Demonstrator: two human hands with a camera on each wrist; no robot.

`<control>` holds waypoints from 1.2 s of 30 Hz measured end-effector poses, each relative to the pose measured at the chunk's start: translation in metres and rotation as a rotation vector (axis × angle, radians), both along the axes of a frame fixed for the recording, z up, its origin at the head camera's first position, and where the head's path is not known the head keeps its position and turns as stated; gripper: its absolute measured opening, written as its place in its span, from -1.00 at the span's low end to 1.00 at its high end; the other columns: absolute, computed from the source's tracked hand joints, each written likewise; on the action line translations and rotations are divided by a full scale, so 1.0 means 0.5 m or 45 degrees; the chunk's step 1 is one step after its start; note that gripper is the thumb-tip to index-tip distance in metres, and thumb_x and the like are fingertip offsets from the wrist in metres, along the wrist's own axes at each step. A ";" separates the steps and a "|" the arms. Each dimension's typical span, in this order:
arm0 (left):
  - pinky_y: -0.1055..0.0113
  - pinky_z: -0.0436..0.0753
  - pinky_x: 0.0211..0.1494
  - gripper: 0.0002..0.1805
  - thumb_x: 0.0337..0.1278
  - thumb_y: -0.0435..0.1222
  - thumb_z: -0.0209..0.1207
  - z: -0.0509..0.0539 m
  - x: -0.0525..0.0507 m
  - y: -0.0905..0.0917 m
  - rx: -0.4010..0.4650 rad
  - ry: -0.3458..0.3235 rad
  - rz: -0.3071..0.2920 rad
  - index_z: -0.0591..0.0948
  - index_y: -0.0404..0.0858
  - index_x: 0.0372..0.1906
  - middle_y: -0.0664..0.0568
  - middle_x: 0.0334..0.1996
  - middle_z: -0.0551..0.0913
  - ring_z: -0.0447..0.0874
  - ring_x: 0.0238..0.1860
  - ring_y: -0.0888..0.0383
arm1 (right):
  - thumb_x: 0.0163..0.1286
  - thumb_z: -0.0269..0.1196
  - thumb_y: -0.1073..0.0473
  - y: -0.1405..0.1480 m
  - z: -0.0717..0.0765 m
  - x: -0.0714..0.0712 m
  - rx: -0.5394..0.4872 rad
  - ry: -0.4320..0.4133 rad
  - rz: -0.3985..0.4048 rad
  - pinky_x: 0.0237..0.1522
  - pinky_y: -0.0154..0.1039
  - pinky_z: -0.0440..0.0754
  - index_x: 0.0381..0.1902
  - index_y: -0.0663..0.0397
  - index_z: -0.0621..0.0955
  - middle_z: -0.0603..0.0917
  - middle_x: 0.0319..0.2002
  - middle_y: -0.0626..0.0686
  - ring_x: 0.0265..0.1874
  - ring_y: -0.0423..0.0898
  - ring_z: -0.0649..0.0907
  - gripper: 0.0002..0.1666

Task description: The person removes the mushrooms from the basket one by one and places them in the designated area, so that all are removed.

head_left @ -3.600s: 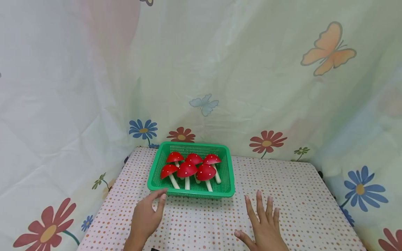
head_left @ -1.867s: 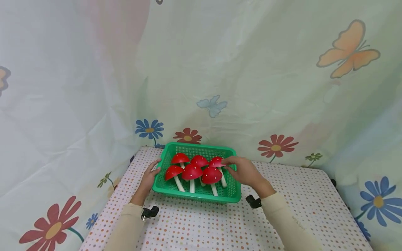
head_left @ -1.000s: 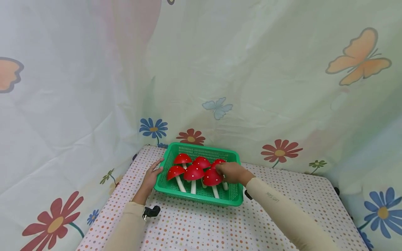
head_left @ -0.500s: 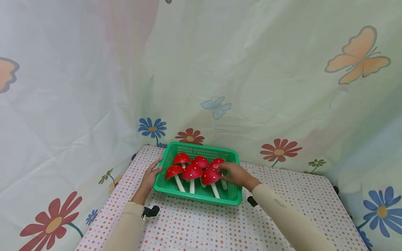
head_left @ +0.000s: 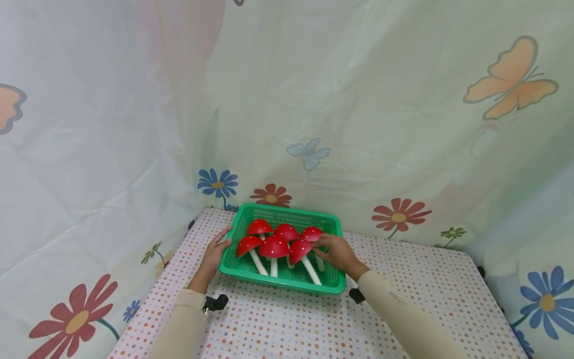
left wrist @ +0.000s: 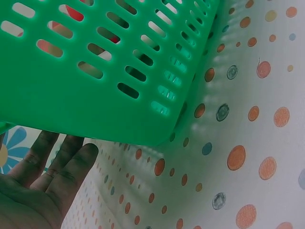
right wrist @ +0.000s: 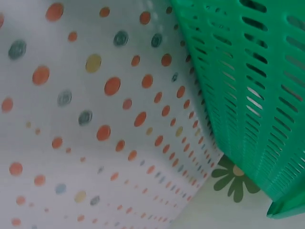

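Green basket (head_left: 282, 282), six mushrooms (head_left: 274, 247), two hands (head_left: 213, 255) (head_left: 339, 252)

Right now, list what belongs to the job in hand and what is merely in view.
Job in hand:
six red-capped mushrooms
green basket holding them
left hand, at the basket's left rim
right hand, at the front-right mushroom

Merely in view:
dotted tablecloth
floral backdrop
black wrist devices
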State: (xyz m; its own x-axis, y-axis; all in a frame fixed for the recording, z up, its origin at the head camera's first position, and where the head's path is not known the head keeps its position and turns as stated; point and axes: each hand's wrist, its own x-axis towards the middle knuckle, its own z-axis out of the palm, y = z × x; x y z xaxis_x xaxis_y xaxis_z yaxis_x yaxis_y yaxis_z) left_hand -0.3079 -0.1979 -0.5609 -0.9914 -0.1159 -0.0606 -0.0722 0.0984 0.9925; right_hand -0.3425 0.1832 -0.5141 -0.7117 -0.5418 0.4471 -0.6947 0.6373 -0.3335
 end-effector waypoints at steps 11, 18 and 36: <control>-0.16 0.21 0.50 -0.50 0.47 -0.13 0.00 0.001 -0.001 -0.001 -0.001 -0.012 0.016 0.35 0.11 0.45 0.02 0.57 0.10 0.00 0.57 -0.12 | 0.02 0.47 0.39 0.027 -0.001 -0.011 -0.286 0.330 -0.019 -0.49 -0.25 0.64 -0.38 0.14 0.75 0.69 -0.43 -0.02 -0.48 -0.12 0.63 -0.83; -0.16 0.24 0.48 -0.50 0.48 -0.13 0.00 0.004 0.000 -0.003 0.000 -0.017 0.020 0.35 0.11 0.45 0.01 0.57 0.10 0.03 0.56 -0.13 | 0.09 0.45 0.40 0.067 0.025 -0.020 -0.409 0.291 -0.160 -0.50 -0.45 0.64 -0.36 0.14 0.76 0.70 -0.42 0.02 -0.44 -0.03 0.69 -0.86; -0.19 0.11 0.52 -0.49 0.47 -0.14 0.00 0.008 0.000 0.007 0.001 -0.028 0.019 0.35 0.08 0.46 0.01 0.57 0.11 -0.05 0.58 -0.12 | 0.21 0.39 0.34 0.230 0.004 -0.060 -0.617 0.181 -0.737 -0.30 -0.81 0.34 -0.28 0.30 0.73 0.77 -0.29 0.23 -0.32 0.18 0.75 -0.87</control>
